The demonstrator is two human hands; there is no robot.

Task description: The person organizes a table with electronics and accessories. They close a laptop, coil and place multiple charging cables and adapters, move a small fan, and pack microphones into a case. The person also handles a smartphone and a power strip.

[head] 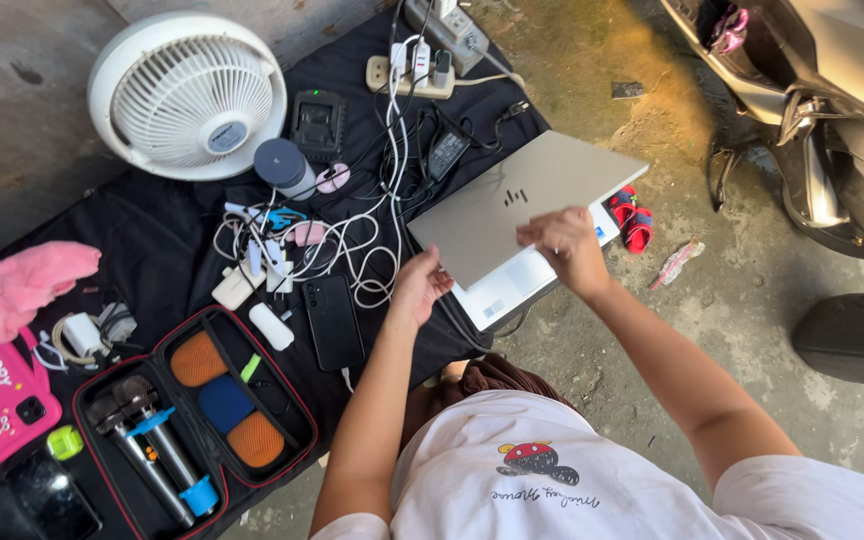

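Laptop [522, 200] lid gripped by both hands, seemingly half-closed.

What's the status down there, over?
Left hand at laptop lid's near corner; right hand gripping its front edge. Lid partly open. Black phone, cables crowd left.

A silver laptop [522, 200] lies partly open, lid tilted low, at the black cloth's edge.
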